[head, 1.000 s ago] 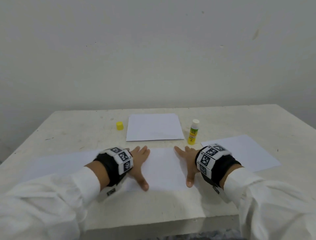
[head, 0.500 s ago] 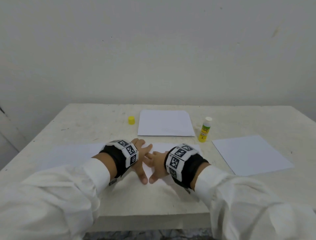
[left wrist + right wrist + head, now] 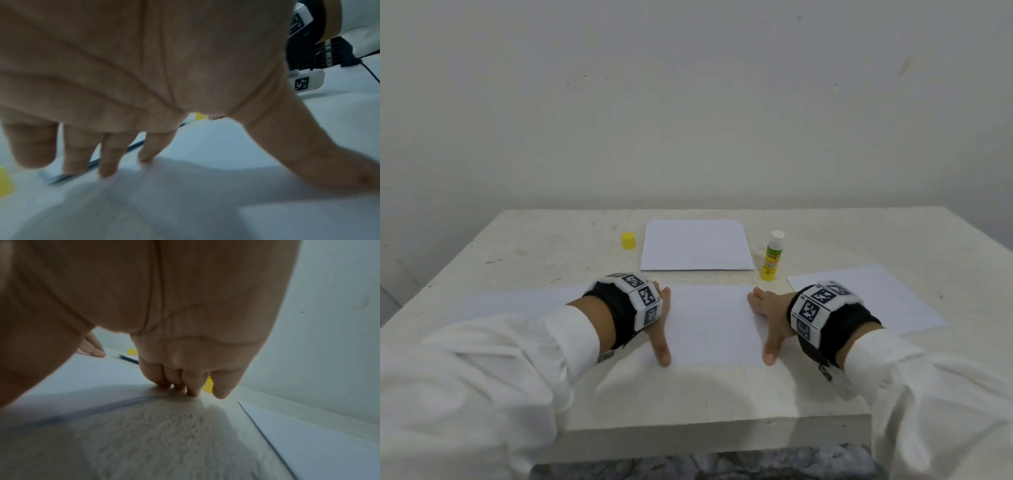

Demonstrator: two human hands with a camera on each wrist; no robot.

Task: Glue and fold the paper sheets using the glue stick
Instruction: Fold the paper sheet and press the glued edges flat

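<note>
Fingers flat on paper sheet

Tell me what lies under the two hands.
Both the left hand and right hand press flat on the near paper sheet, which lies on the table. Anything beneath that sheet is hidden.

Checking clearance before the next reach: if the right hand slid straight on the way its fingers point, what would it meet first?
Probably the glue stick. The right hand lies flat at the right end of the near paper sheet, fingers pointing toward the wall; the uncapped stick stands just past them. Depth is unclear, so it might pass narrowly to its left.
</note>
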